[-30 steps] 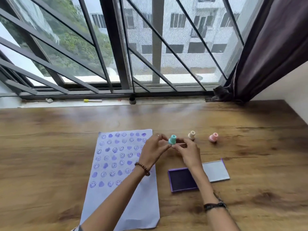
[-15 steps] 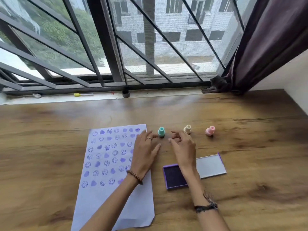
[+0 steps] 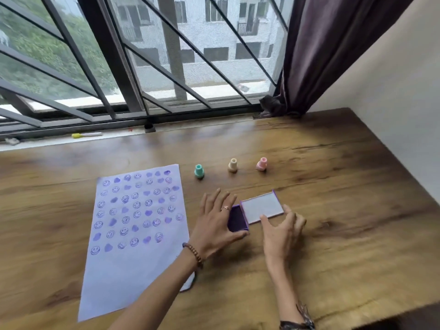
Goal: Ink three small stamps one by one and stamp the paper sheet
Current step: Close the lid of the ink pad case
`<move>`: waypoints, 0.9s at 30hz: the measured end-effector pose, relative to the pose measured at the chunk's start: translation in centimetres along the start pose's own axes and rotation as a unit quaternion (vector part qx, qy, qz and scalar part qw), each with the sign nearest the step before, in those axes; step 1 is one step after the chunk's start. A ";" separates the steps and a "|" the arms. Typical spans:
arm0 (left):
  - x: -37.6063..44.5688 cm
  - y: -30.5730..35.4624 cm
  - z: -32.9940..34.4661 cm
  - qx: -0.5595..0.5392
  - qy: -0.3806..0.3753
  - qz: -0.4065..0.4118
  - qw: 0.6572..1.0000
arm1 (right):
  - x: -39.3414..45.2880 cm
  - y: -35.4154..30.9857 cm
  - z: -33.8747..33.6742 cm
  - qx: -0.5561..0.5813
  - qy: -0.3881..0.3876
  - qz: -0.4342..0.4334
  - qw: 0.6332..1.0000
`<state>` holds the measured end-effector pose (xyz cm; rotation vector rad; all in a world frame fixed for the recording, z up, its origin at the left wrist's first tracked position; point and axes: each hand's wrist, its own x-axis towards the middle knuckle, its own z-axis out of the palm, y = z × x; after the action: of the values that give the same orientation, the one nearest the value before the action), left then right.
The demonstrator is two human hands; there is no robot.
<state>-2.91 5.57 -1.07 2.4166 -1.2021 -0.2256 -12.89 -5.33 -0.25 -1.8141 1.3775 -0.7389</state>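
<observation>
A pale paper sheet [image 3: 133, 270] covered with several purple smiley and heart prints lies on the left of the wooden table [image 3: 345, 210]. Three small stamps stand upright in a row behind my hands: teal [image 3: 199, 171], cream [image 3: 232, 165] and pink [image 3: 262, 164]. Neither hand touches them. The purple ink pad [image 3: 238, 219] lies open with its grey lid [image 3: 260, 207] hinged out to the right. My left hand [image 3: 214, 225] grips the pad's left side, fingers spread over it. My right hand [image 3: 282, 231] pinches the lid's right end.
A window sill with a yellow-capped marker [image 3: 87, 135] runs along the table's far edge under a barred window. A dark curtain [image 3: 321, 55] hangs at the back right, and a white wall borders the table's right side.
Both hands let go of the teal stamp, which now stands on the table, and moved back toward me onto the ink pad and its lid. The camera view has shifted.
</observation>
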 end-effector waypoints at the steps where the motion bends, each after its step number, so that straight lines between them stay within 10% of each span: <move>1: 0.5 0.3 0.3 0.015 -0.010 0.000 1.000 | 0.2 0.1 -0.1 -0.001 -0.011 0.006 1.000; 15: 1.0 1.4 0.8 0.049 0.053 -0.023 0.997 | -0.6 -1.0 -0.7 0.132 -0.016 -0.019 0.991; 27: -2.1 -3.5 -1.7 -0.059 0.022 -0.080 0.995 | -5.1 -1.2 -1.1 -0.078 0.014 -0.415 0.906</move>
<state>-1.14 9.63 -1.24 2.4029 -0.9502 -0.2813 -14.44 -0.48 1.27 -2.5479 0.6328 -1.0916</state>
